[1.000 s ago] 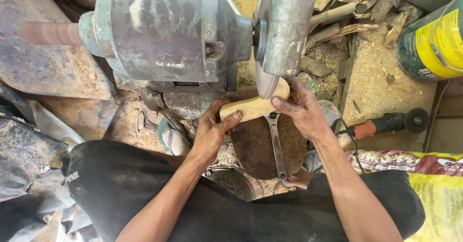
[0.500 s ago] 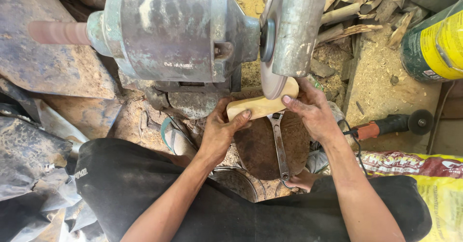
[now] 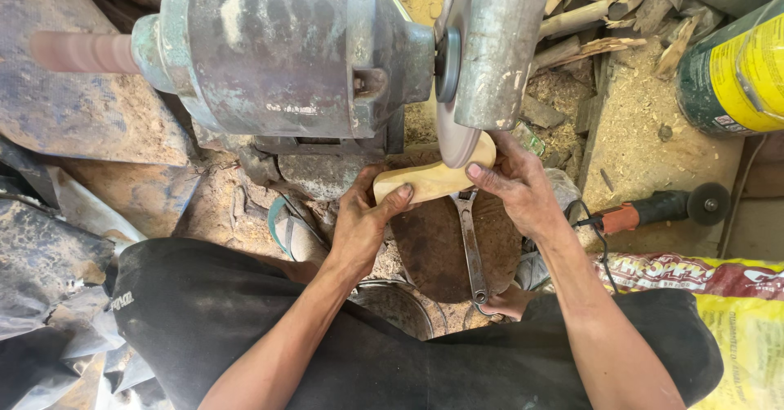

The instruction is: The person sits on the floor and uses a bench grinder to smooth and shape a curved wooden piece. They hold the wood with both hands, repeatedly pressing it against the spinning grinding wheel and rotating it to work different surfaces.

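Now, wooden piece (image 3: 429, 180) pinched between left hand (image 3: 363, 222) and right hand (image 3: 514, 185) fingers, apparently touching grinding disc (image 3: 454, 132).

The wood piece (image 3: 429, 180) looks pale, smooth and matt. The motor housing (image 3: 269, 51) is dull, worn, dusty metal. The wrench (image 3: 469, 238) is grey metal. Rough sawdust (image 3: 645, 140) covers the floor.

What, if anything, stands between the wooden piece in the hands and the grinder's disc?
Nothing visible does: the left hand and right hand hold the wooden piece, its far end right against the disc.
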